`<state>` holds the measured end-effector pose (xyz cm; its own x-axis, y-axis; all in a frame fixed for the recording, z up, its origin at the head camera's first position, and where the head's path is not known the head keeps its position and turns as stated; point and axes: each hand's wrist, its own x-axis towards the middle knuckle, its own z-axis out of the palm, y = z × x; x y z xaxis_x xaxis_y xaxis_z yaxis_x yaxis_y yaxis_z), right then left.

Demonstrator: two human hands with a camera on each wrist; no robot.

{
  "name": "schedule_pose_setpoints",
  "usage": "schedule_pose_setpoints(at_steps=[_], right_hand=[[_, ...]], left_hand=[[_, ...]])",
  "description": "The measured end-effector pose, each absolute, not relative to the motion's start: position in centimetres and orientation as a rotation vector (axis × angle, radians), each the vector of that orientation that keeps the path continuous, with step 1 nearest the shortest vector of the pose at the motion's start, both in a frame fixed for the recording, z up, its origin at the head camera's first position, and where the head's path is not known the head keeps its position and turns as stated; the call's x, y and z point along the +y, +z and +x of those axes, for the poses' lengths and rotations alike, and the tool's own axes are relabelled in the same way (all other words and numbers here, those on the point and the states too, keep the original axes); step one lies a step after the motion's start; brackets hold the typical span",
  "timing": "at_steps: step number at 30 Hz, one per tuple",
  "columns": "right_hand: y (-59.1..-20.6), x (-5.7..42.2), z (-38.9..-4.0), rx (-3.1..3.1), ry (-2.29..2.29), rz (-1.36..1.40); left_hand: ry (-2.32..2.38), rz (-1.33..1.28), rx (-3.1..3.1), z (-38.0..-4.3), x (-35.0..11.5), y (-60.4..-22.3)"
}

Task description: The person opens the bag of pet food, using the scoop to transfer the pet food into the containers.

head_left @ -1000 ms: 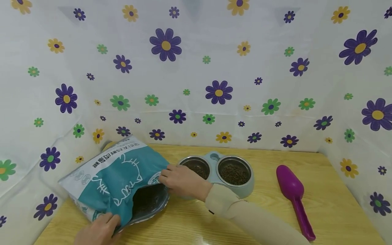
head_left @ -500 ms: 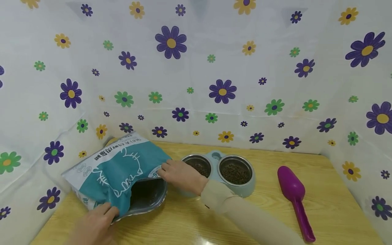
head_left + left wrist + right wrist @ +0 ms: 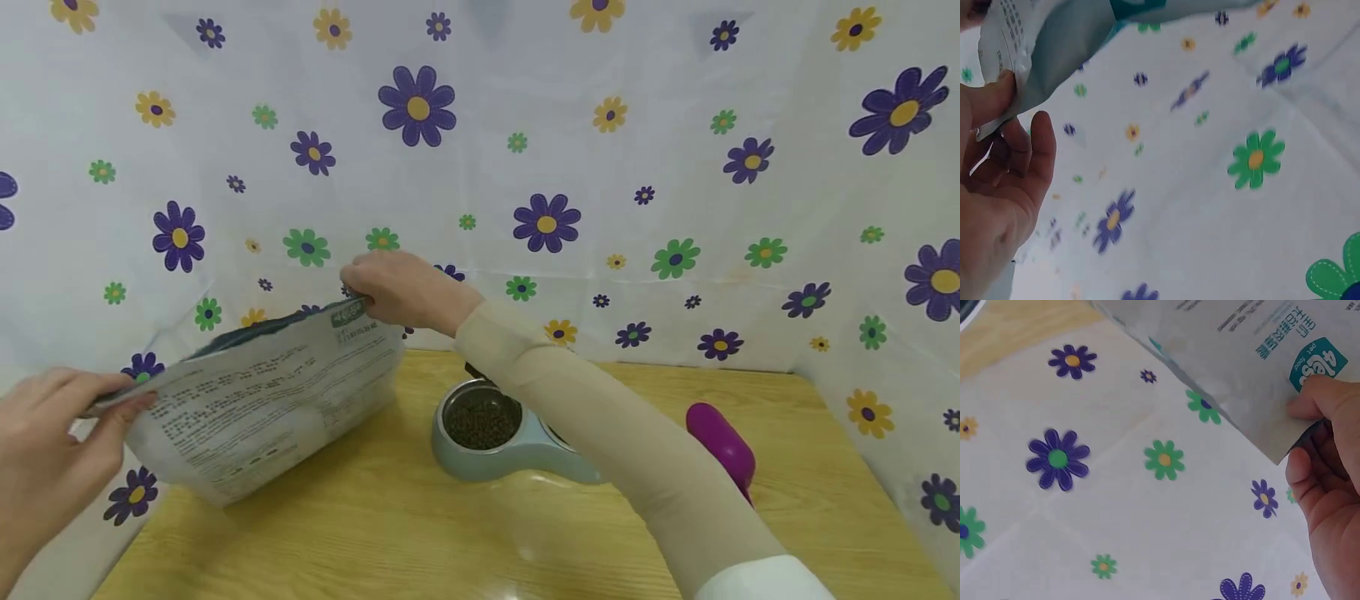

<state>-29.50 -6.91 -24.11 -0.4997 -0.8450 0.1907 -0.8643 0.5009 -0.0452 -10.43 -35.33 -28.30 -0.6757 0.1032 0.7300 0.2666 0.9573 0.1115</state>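
A pet food bag (image 3: 270, 417) stands tilted at the left of the table, its mouth upward and its printed white back toward me. My left hand (image 3: 56, 454) pinches the left end of the bag's top edge; in the left wrist view the thumb lies on the white face. At the opposite top corner, my right hand (image 3: 405, 287) grips the edge, raised higher than the left. The right wrist view shows that thumb beside the teal "pet food" logo (image 3: 1317, 362). Inside the bag cannot be seen.
A pale blue double pet bowl (image 3: 472, 467) holds brown kibble (image 3: 482, 423) in its left steel dish. My right sleeve covers most of the other dish. Farther right lies a magenta scoop (image 3: 720, 446), its handle mostly hidden. Flowered cloth (image 3: 480, 167) walls the table's back and sides.
Both hands have lifted the bag's mouth edge from the table, turning the bag from lying, teal side up, to mouth-up. The right hand rose farthest; the left moved left and up.
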Motion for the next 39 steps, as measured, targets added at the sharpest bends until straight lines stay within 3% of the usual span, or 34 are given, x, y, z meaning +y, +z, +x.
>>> schedule_pose_setpoints(at_steps=[12,24,39], right_hand=[[-22.6,-8.8,-32.1,-2.629,0.444,1.430],[-23.3,-8.6,-31.9,-2.615,0.635,1.482],[-23.6,-9.4,-31.1,-2.599,0.416,1.523]], left_hand=[[-0.494,0.033,-2.254,-14.5,-39.8,-29.6],[-0.458,-0.015,-2.393,-13.9,-37.7,-27.6],[-0.286,0.073,-2.625,-14.4,-35.4,-26.7]])
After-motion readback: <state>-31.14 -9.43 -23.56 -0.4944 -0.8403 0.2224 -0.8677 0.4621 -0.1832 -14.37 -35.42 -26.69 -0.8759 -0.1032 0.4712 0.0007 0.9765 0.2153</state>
